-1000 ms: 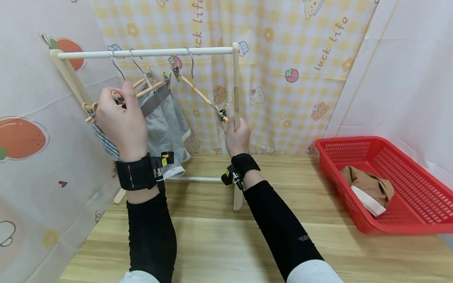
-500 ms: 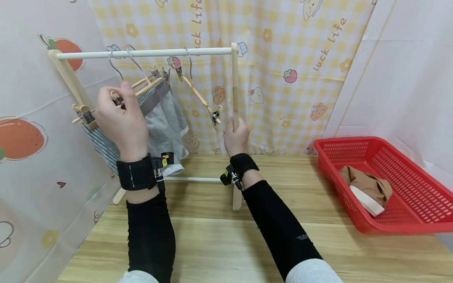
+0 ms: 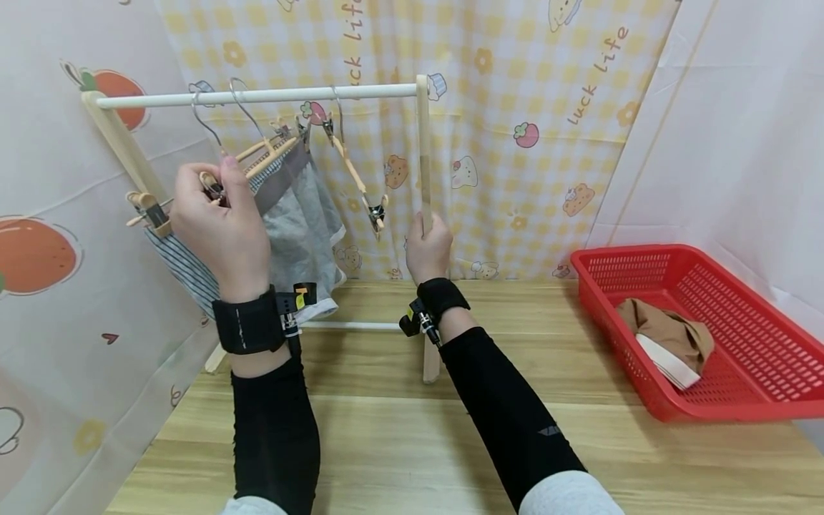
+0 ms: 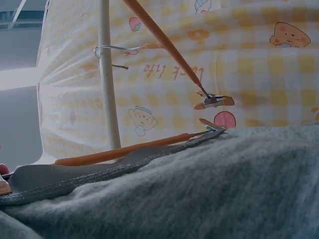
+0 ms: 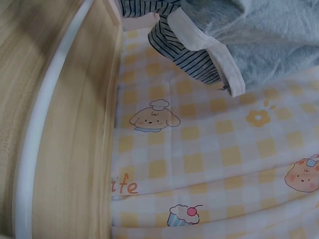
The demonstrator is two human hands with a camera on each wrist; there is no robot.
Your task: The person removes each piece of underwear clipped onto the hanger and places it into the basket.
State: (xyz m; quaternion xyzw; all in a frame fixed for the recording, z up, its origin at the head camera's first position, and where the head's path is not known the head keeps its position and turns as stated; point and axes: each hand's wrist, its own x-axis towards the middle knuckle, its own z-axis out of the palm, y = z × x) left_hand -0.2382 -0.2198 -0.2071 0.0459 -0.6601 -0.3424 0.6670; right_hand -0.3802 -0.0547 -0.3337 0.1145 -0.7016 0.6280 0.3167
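Note:
In the head view my left hand (image 3: pixel 222 229) grips the near end of a wooden clip hanger (image 3: pixel 273 159), fingers curled, a clip showing beside the thumb. Grey shorts (image 3: pixel 299 232) with a darker waistband hang from it and fill the lower left wrist view. Striped shorts (image 3: pixel 183 268) hang on another hanger behind, partly hidden by this hand. My right hand (image 3: pixel 429 250) is wrapped round the right post (image 3: pixel 424 154) of a small clothes rack. Left of that post a bare clip hanger (image 3: pixel 350 168) hangs aslant from the white rail (image 3: pixel 283 95).
A red plastic basket (image 3: pixel 618 350) stands at the right on the wooden table (image 3: pixel 489 443), with a folded brown and white garment (image 3: pixel 669 340) inside. The rack's lower white bar (image 3: pixel 360 326) runs close above the tabletop. Patterned curtains (image 3: pixel 528 186) stand behind and at the sides.
The bare hanger's near end has swung left, away from the right post. The striped shorts' hanger has shifted left at its near end. Both hands hold nearly the same places.

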